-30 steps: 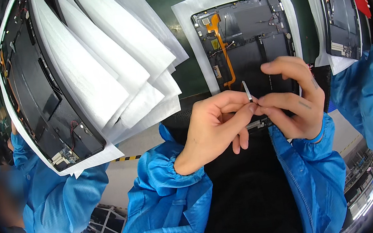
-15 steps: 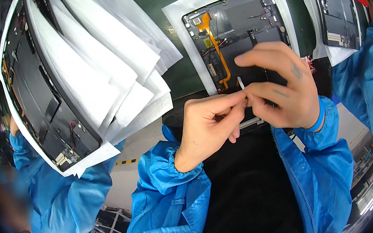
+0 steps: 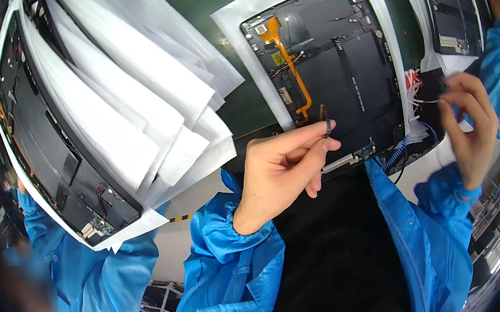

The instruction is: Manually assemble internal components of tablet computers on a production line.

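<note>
My left hand (image 3: 279,168) pinches a small dark narrow strip (image 3: 324,112) between thumb and forefinger, its tip standing upward. The hand is over the lower left part of a black device housing (image 3: 331,77), which lies on a white sheet (image 3: 232,24). An orange flex cable (image 3: 297,81) runs down the housing's left side. Off to the right of the housing is my right hand (image 3: 473,119), fingers curled and thumb near the forefinger. A thin pale line reaches toward its fingertips; whether they hold it is unclear.
Stacked housings (image 3: 48,137) with white sheets (image 3: 130,96) between them stand at the left. Another housing (image 3: 452,0) lies at the far right. Red and white scraps (image 3: 414,83) and a coiled blue cord (image 3: 395,155) are beside the middle one. Blue-sleeved co-workers (image 3: 100,280) are on both sides.
My right hand has left my left hand and moved right, past the housing's edge. The strip's upper end looked white before and is dark now. My left hand stays in place.
</note>
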`<state>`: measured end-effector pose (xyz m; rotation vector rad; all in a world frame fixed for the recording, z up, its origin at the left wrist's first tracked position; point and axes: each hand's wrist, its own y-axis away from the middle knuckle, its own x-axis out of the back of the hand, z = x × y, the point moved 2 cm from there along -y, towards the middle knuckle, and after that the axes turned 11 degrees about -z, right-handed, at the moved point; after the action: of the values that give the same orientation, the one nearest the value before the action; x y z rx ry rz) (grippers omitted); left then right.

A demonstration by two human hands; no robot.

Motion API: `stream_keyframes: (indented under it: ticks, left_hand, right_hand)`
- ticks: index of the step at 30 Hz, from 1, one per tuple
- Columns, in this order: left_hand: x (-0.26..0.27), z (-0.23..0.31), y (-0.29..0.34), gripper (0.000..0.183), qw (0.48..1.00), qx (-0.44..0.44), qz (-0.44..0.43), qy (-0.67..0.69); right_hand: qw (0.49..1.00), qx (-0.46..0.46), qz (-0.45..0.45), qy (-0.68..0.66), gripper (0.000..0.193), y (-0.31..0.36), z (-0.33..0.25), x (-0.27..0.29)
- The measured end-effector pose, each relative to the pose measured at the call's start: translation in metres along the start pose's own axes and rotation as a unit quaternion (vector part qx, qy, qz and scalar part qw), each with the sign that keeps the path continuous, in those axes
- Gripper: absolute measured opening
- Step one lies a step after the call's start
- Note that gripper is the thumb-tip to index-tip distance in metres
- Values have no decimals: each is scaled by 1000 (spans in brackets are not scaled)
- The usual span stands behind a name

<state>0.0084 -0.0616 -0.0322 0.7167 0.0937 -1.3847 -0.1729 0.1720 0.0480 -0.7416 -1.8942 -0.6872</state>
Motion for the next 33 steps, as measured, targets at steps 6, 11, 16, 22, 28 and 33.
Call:
stream_keyframes:
  ticks: [6,11,16,22,28,33]
  left_hand:
    - [2,12,-2,13,995,11,-34,-90]
    - [3,27,-12,10,957,-75,-54,-276]
    - [6,46,-27,33,750,-286,-9,-597]
    - [28,30,-33,45,670,-253,-22,-698]
    - [32,29,-33,43,654,-251,-30,-713]
    - [31,29,-33,49,659,-245,-35,-711]
  right_hand:
    - [988,14,-73,-132,26,5,-5,-17]
    - [947,290,-51,-126,33,-47,-70,-66]
    - [933,316,-18,-169,21,-65,-65,-75]
    - [957,248,13,-150,13,-92,-55,-78]
    - [960,217,23,-174,13,-100,-56,-86]
    - [962,217,35,-165,13,-105,-54,-87]
